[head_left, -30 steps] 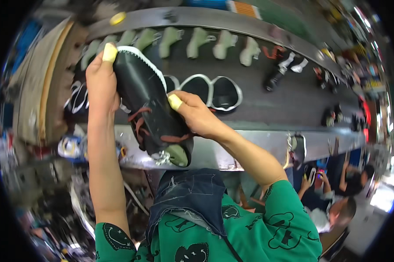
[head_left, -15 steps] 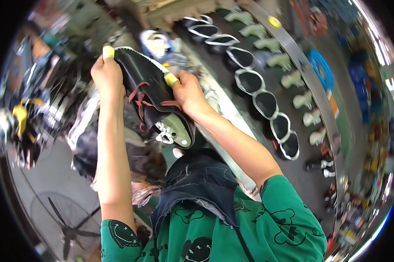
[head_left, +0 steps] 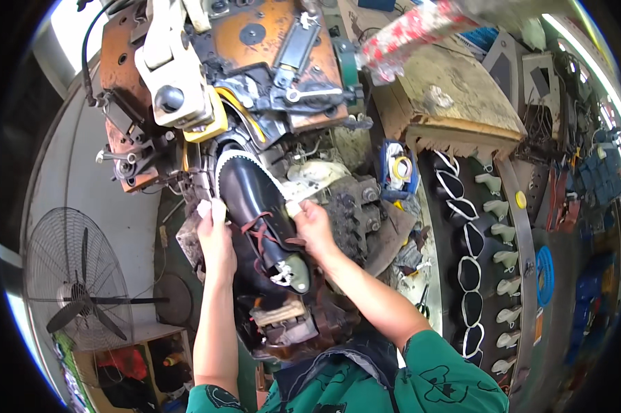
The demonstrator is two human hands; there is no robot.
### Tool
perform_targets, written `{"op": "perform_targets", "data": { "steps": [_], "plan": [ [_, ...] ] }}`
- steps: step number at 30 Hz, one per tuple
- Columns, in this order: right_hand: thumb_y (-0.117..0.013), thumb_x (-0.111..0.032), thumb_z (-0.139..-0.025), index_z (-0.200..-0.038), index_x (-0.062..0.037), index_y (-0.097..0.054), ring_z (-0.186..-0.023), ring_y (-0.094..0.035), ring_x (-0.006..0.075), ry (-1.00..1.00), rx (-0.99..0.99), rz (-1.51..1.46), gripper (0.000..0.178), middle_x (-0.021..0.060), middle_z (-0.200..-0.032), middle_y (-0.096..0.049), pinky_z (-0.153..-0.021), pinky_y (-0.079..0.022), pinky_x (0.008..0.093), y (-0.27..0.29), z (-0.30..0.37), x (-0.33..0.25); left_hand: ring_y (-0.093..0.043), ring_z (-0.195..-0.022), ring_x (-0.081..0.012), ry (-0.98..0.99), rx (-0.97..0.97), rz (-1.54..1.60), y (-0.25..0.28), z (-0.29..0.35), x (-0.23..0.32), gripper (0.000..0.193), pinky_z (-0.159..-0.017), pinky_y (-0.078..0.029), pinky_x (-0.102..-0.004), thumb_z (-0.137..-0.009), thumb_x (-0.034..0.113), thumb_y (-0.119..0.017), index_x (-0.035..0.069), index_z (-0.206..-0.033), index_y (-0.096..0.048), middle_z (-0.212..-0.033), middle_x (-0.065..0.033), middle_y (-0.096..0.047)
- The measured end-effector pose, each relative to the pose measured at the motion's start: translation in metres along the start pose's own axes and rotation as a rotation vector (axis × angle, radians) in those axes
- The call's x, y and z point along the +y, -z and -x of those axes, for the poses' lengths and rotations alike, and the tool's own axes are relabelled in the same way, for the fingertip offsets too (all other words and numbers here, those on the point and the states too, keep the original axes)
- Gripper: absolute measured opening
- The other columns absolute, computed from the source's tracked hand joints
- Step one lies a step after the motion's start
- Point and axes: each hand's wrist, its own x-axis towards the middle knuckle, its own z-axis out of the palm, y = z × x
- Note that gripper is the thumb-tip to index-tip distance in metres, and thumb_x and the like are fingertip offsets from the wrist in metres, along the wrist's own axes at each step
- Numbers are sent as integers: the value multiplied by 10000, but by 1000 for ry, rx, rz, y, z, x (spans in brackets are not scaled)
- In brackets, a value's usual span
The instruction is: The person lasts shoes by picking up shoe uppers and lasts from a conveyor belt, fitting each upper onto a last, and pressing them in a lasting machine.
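Note:
A black leather shoe upper (head_left: 247, 186) is stretched over a pale green shoe last (head_left: 298, 274). Its toe points away from me, rimmed by a white toothed edge, and reddish-brown laces cross its middle. White string is bunched at the heel end. My left hand (head_left: 217, 241) pinches the shoe's left edge. On the opposite edge my right hand (head_left: 313, 227) grips it, thumb on top. Light-coloured covers wrap my thumbs. The toe reaches in under a machine with a cream metal arm (head_left: 169, 96) and a yellow block (head_left: 209, 124); whether it touches them I cannot tell.
On the right, a dark conveyor (head_left: 451, 258) carries several white-rimmed black shoe uppers and a row of pale green lasts (head_left: 507, 288). A worn wooden box (head_left: 462, 96) stands behind a blue bin (head_left: 398, 186). At far left is a caged fan (head_left: 76, 292).
The view has swung toward the machine. I have brought the shoe from beside the conveyor to the machine's front, toe beneath its head. Both hands still hold it.

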Motion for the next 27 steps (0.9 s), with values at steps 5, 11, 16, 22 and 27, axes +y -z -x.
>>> {"op": "perform_targets", "data": {
  "steps": [5,11,16,22,27],
  "plan": [
    [-515,-201,-970,-958,15,-562,-634,-567,88,-33,56,-95,222,36,-810,-599,-555,-571,289,-39,-33,10,-619,-710,-141,211,-11,315,14,-26,-28,381,-630,-528,-250,-967,349,-518,-4,-1093,-586,-952,-92,-658],
    [-510,-185,-969,-918,-1,-562,-617,-532,75,-104,136,-127,198,10,-748,-548,-580,-568,280,-60,-39,15,-623,-694,-146,267,50,357,20,-54,-41,279,-568,-532,-285,-910,271,-636,31,-1037,-575,-880,-47,-622],
    [-505,-136,-954,-900,7,-561,-618,-526,74,-48,134,-104,163,23,-767,-569,-587,-560,276,-55,-52,27,-634,-692,-150,226,110,351,9,-58,-36,317,-576,-539,-286,-889,267,-664,-1,-1039,-587,-882,-66,-642],
    [-484,-73,-932,-881,12,-565,-626,-525,74,-81,130,-165,128,35,-792,-587,-605,-541,251,-57,-46,22,-673,-730,-189,271,89,370,10,-58,-27,349,-617,-582,-301,-904,260,-638,-48,-1055,-573,-910,-115,-655],
    [-486,-80,-933,-886,18,-550,-621,-525,73,-123,200,-188,126,18,-753,-559,-567,-556,270,-63,-40,6,-677,-774,-197,245,61,361,3,-38,-32,355,-650,-583,-324,-934,270,-584,-47,-1092,-553,-957,-124,-654]
  ]
}}
